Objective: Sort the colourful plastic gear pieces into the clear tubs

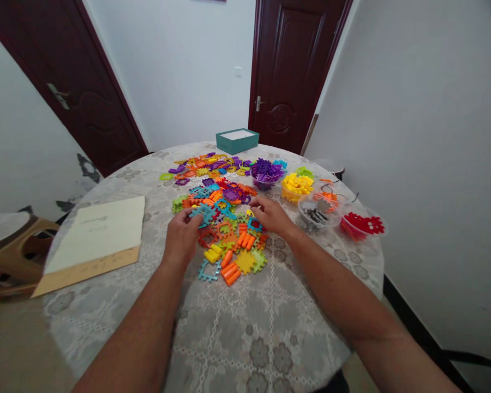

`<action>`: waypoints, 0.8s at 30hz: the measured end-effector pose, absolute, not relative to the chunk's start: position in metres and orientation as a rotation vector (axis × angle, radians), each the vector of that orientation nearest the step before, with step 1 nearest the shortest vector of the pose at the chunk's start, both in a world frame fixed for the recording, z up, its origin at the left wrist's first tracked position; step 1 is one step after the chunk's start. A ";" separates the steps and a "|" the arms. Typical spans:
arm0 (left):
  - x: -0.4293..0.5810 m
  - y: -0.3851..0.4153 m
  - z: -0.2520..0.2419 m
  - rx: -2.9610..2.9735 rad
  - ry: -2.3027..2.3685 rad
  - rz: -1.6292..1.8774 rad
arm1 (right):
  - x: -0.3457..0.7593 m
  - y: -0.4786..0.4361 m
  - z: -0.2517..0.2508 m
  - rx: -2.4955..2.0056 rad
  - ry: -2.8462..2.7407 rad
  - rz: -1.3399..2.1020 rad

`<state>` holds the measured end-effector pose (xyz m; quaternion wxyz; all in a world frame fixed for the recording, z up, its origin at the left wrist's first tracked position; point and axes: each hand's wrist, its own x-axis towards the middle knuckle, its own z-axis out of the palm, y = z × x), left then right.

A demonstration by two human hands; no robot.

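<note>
My left hand [180,233] is at the left side of a pile of colourful plastic interlocking pieces, its thumb and fingers closed on a light-blue toothed piece [203,215]. Across the pile, my right hand [272,217] has its thumb and fingertips drawn together; whatever they may hold is too small to make out. Between and in front of the hands lie orange tube pieces [230,273], a yellow toothed piece [245,261], yellow tubes [213,252] and a light-blue open frame piece [209,270].
Clear tubs hold purple pieces [265,172], yellow pieces [298,185], grey pieces [314,216] and red pieces [364,225] on the right. Farther back are a second pile [202,171] and a teal box [237,143]. A cardboard sheet [102,229] lies on the left of the round table [229,338].
</note>
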<state>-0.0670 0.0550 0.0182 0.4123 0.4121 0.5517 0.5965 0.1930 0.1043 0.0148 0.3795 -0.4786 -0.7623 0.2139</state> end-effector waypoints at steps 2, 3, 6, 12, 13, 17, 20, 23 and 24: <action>-0.067 0.058 0.015 0.921 1.364 1.558 | 0.206 0.110 0.012 -1.305 -1.992 0.454; -0.067 0.059 0.014 0.888 1.364 1.568 | 0.210 0.111 0.010 -1.325 -2.025 0.435; -0.065 0.059 0.014 0.838 1.366 1.576 | 0.216 0.108 0.008 -1.306 -2.191 0.443; -0.063 0.058 0.016 0.787 1.278 1.565 | 0.213 0.102 0.013 -1.208 -2.448 0.408; -0.064 0.059 0.015 0.782 1.265 1.559 | 0.212 0.102 0.013 -1.208 -2.434 0.429; -0.065 0.060 0.011 0.773 1.234 1.538 | 0.214 0.106 0.010 -1.275 -2.327 0.534; -0.066 0.061 0.009 0.780 1.208 1.519 | 0.218 0.108 0.009 -1.298 -2.314 0.531; -0.066 0.061 0.009 0.774 1.184 1.504 | 0.220 0.108 0.010 -1.325 -2.339 0.515; -0.066 0.061 0.009 0.769 1.178 1.502 | 0.221 0.107 0.011 -1.330 -2.346 0.505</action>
